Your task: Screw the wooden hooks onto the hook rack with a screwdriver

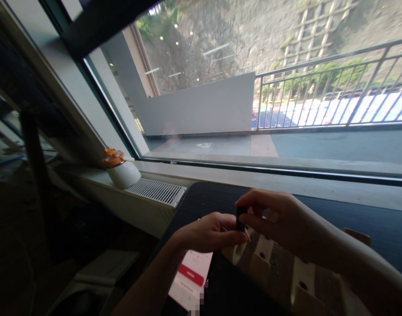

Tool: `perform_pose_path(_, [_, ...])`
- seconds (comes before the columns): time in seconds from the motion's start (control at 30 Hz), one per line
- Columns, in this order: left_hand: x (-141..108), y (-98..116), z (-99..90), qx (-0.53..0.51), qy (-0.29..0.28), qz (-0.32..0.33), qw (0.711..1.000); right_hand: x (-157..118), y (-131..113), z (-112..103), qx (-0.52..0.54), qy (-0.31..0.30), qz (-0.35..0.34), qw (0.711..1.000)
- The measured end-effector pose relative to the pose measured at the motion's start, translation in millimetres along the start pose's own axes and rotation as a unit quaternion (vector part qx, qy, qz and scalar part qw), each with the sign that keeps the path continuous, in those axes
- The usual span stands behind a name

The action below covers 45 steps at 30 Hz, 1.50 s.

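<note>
I'm watching the right hand [275, 208] pinching the cylinder [240, 224] high, the left hand [207, 231] gripping low (for steadiness, I'm guessing), near the board [283, 272].

Materials and finishes at a window-side counter [207, 199]: the counter top is dark and matt, with a fine linear grain. The small dark cylinder [241, 216] appears smooth; its material cannot be determined. The board [283, 272] is brown wood with a dull surface, and the blocks [299, 271] upon it are paler, smooth-faced wood. The lit screen [191, 275] is flat and smooth. The white pot [125, 174] has a smooth finish with a soft sheen, beside a ribbed, hard-surfaced grille [156, 191]. Beyond the clear, reflective glass pane [201, 66], the railing [322, 63] is smooth metal and the slope [240, 30] coarse and rough.
</note>
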<state>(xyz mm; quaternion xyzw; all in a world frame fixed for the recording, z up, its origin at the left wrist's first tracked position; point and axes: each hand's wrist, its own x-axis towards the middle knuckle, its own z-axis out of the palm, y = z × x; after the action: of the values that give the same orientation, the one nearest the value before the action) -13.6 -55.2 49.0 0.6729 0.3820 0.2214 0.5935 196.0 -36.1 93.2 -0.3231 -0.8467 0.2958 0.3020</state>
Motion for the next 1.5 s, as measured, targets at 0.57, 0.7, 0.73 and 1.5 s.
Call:
perform_pose_path(0.57, [0.0,-1.0,-1.2,0.002,-0.011,0.025,1.000,-3.0,-2.4,-1.1,0.010,-0.025,-0.038,0.999])
perform_pose_path(0.7, [0.3,-2.8,-1.3,-0.001,-0.007,0.015,1.000,-2.0,-3.3,-0.1,0.016,-0.029,-0.049,0.998])
perform_pose_path(0.73, [0.3,-2.3,-1.1,-0.001,-0.008,0.014,1.000,-1.8,-3.3,0.2,0.017,-0.025,-0.044,0.999])
perform_pose_path(1.5, [-0.5,0.5,-1.3,0.000,-0.012,0.007,1.000,-1.7,2.0,3.0,0.028,-0.026,-0.033,0.999])
